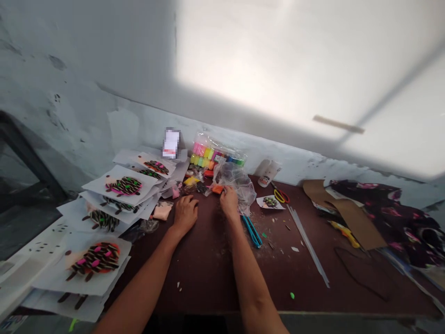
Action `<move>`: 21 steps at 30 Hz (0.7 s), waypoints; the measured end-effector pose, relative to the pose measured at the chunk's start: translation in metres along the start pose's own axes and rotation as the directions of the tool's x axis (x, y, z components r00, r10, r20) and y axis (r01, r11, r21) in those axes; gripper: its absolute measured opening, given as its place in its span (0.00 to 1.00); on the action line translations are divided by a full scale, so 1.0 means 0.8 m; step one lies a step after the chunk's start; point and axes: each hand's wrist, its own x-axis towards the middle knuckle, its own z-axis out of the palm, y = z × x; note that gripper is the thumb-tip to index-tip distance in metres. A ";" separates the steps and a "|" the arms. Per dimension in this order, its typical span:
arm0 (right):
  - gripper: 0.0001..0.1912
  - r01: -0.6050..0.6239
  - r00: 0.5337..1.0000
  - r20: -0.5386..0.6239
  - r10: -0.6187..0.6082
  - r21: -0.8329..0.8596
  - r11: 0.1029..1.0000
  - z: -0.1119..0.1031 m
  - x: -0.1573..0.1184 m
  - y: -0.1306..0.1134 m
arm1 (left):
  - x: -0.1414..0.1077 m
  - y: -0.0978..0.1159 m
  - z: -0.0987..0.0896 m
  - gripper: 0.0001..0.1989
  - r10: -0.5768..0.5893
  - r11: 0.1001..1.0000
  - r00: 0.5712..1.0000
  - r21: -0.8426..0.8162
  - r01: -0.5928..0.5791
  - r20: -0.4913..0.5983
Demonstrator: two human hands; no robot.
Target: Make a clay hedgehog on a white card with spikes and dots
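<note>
My right hand [229,200] reaches to the middle of the dark table [205,269], its fingers closed on an orange packet [218,189]. To its left, my left hand [186,212] rests on the tabletop with its fingers spread and holds nothing. A peach-coloured packet [162,210] lies just left of that hand. Yellow, pink and black small packets sit beyond my hands. Crumpled clear plastic [239,183] lies right behind my right hand, and a package of coloured clay [212,155] leans at the wall.
Stacked papers with hedgehog-like pictures [127,186] fill the left side. Blue-handled scissors [253,231], a small picture card [270,202], red-yellow scissors [281,195], a white bottle [268,174], clear strips [309,246], a yellow cutter [344,233] and cardboard [358,222] lie to the right.
</note>
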 end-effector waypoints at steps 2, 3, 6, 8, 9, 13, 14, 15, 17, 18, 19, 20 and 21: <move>0.23 0.039 0.999 -0.004 -0.040 -0.146 0.989 0.003 0.010 -0.008 | 0.000 0.000 0.000 0.16 0.000 1.000 1.000 -0.015 0.000 0.002; 0.24 0.049 0.999 -0.013 -0.053 -0.208 0.977 0.002 0.017 -0.010 | 0.000 -0.001 0.000 0.16 0.002 1.000 1.000 -0.021 -0.002 0.001; 0.29 0.029 0.996 -0.075 -0.051 -0.262 0.965 -0.009 0.037 -0.010 | 0.000 0.000 0.000 0.16 0.002 1.000 1.000 -0.024 -0.002 0.004; 0.26 -0.016 0.999 -0.033 0.007 -0.273 0.962 -0.015 0.046 -0.007 | 0.000 0.001 0.000 0.15 0.003 1.000 1.000 -0.013 -0.003 0.009; 0.23 -0.034 0.999 -0.011 0.032 -0.279 0.960 -0.017 0.048 -0.005 | 0.000 0.001 0.000 0.15 0.002 1.000 1.000 -0.006 -0.002 0.011; 0.16 -0.083 0.995 0.028 0.096 -0.288 0.954 -0.014 0.046 0.001 | 0.000 0.002 -0.002 0.15 0.007 1.000 1.000 0.006 -0.007 0.015; 0.14 -0.092 0.994 0.025 0.103 -0.283 0.955 -0.014 0.045 0.002 | 0.000 0.002 -0.002 0.16 0.008 1.000 1.000 0.003 -0.008 0.017; 0.12 -0.100 0.994 0.018 0.109 -0.274 0.957 -0.014 0.045 0.003 | 0.000 0.002 -0.002 0.16 0.009 1.000 1.000 -0.002 -0.009 0.018; 0.09 -0.116 0.993 0.001 0.120 -0.242 0.963 -0.017 0.049 0.007 | 0.000 0.002 -0.003 0.16 0.010 1.000 1.000 -0.012 -0.010 0.017; 0.09 -0.124 0.992 -0.010 0.125 -0.219 0.968 -0.020 0.052 0.009 | 0.000 0.002 -0.002 0.16 0.010 1.000 1.000 -0.015 -0.010 0.015; 0.09 -0.132 0.991 -0.024 0.130 -0.191 0.973 -0.024 0.056 0.012 | 0.000 0.002 -0.002 0.16 0.009 1.000 1.000 -0.015 -0.009 0.013; 0.10 -0.137 0.990 -0.042 0.132 -0.158 0.978 -0.029 0.061 0.015 | -0.001 0.001 -0.002 0.16 0.008 1.000 1.000 -0.013 -0.008 0.012; 0.11 -0.139 0.989 -0.066 0.132 -0.123 0.983 -0.034 0.065 0.017 | -0.001 0.001 -0.002 0.16 0.007 1.000 1.000 -0.012 -0.007 0.012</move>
